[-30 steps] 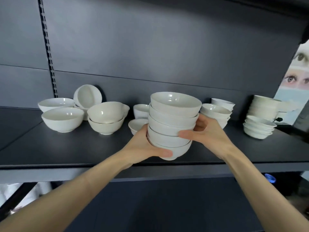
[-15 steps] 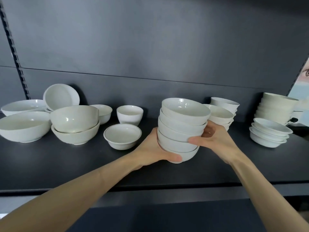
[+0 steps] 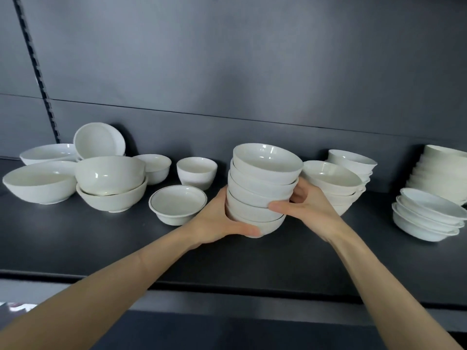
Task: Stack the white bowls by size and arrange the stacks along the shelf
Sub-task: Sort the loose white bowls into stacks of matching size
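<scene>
Stack of bowls [image 3: 262, 188] (all white, nested) is at the middle of the shelf [image 3: 101, 248], gripped from both sides. The left hand [image 3: 217, 221] curls round its base, thumb across the front. The right hand [image 3: 308, 205] clasps its right side. A small bowl [image 3: 178, 204] sits just left, and another stack [image 3: 331, 183] is close behind the right hand.

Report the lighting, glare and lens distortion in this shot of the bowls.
Head view: soft diffuse light, with a pale sheen on the back panel; small glare spots on the held bowl stack; wide-angle lens makes the slotted rail lean and stretches the rightmost stack.
</scene>
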Available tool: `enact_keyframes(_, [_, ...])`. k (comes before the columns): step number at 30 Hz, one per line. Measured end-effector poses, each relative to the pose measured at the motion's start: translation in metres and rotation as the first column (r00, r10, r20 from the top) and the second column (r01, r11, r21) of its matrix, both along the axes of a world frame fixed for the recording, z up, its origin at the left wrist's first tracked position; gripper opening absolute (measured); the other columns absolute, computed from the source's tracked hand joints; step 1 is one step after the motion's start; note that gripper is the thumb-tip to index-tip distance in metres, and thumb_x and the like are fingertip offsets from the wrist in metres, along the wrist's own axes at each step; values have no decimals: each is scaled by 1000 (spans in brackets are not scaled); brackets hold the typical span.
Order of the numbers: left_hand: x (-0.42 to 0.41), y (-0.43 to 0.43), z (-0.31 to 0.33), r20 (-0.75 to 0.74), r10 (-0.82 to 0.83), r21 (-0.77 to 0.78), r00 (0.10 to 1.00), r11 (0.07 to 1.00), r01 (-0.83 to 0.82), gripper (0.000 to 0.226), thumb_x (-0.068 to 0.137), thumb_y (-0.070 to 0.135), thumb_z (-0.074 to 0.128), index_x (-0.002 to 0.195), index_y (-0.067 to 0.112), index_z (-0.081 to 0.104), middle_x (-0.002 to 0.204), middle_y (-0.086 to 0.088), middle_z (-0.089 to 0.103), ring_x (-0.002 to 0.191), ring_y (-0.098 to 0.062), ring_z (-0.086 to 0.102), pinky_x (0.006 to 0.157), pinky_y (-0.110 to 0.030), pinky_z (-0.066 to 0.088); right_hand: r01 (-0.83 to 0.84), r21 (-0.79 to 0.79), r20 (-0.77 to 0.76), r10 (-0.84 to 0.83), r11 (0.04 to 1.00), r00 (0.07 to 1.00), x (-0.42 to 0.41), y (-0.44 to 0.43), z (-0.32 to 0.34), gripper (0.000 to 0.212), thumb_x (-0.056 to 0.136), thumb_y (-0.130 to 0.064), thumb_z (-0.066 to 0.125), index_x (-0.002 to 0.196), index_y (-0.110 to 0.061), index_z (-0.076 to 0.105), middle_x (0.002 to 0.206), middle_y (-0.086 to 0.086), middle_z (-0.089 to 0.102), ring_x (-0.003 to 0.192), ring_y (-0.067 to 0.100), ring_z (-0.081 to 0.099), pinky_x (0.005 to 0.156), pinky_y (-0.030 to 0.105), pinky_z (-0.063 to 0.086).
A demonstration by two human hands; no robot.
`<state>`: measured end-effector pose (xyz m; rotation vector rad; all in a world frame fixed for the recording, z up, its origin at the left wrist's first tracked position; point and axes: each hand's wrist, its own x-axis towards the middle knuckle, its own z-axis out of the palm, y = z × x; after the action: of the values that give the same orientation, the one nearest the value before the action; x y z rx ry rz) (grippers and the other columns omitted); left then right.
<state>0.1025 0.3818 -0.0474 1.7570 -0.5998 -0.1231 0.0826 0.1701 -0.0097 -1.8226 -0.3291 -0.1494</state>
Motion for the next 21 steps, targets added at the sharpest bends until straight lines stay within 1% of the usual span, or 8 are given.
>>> enact_keyframes(3, [0, 1, -8, 8, 126, 47, 992, 991, -127, 106, 48, 41, 92, 139, 28, 39, 129, 15, 60, 121, -5, 55, 104, -38, 46, -11, -15, -16, 11, 1000, 1000, 3, -1, 0, 61, 71, -9, 80, 124, -26, 54, 120, -14, 64, 110, 0, 60, 82, 15, 51])
enact_keyframes(6, [-6, 0, -10, 39, 225, 77, 974, 971, -227, 107, 44, 48, 88, 137, 26, 43, 125, 17, 61, 117, -2, 57, 103, -33, 47, -13, -43, -27, 12, 999, 1000, 2, -2, 2, 61, 72, -12, 80, 126, -24, 54, 122, -12, 64, 111, 4, 60, 85, 19, 51])
enact_keyframes(10, [-17, 0, -6, 109, 317, 178, 942, 926, -332, 99, 48, 52, 86, 134, 22, 47, 119, 14, 64, 108, -6, 61, 97, -33, 51, 13, -131, -48, -19, 991, 999, -3, -4, 10, 64, 70, -19, 82, 127, -21, 54, 121, -8, 64, 110, 10, 61, 89, 26, 51])
enact_keyframes(14, [-28, 0, 9, 256, 360, 453, 897, 776, -440, 80, 58, 66, 76, 117, 18, 53, 107, 8, 64, 98, -16, 60, 86, -36, 51, 99, -331, -44, -120, 938, 992, -11, -3, 21, 65, 68, -34, 84, 124, -22, 54, 115, -6, 65, 106, 10, 61, 89, 34, 52])
enact_keyframes(18, [-40, 2, 32, 395, 288, 624, 872, 613, -485, 44, 76, 56, 67, 88, 16, 53, 91, 1, 64, 86, -22, 60, 73, -35, 48, 150, -555, 0, -181, 818, 983, -24, -1, 36, 45, 72, -40, 78, 104, -11, 63, 89, -1, 67, 79, 15, 59, 65, 26, 46])
enact_keyframes(19, [-43, 4, 37, 432, 251, 650, 866, 579, -492, 38, 80, 52, 64, 86, 15, 54, 90, -1, 64, 87, -24, 60, 74, -36, 49, 168, -607, 21, -196, 776, 980, -30, 0, 40, 45, 74, -38, 77, 100, -4, 63, 83, 4, 66, 75, 21, 57, 65, 29, 46])
enact_keyframes(20, [-44, 7, 41, 459, 215, 670, 862, 553, -495, 34, 83, 48, 61, 88, 14, 58, 91, -2, 65, 89, -26, 60, 75, -37, 49, 183, -648, 44, -203, 739, 978, -36, 2, 44, 48, 75, -36, 77, 100, 3, 63, 84, 14, 65, 79, 28, 59, 71, 34, 49])
enact_keyframes(21, [-47, 11, 46, 477, 184, 688, 859, 531, -495, 32, 84, 45, 59, 93, 15, 61, 94, -3, 65, 92, -26, 60, 76, -36, 48, 192, -684, 62, -206, 704, 977, -42, 4, 48, 52, 76, -34, 76, 103, 8, 62, 92, 23, 66, 89, 34, 61, 81, 40, 50])
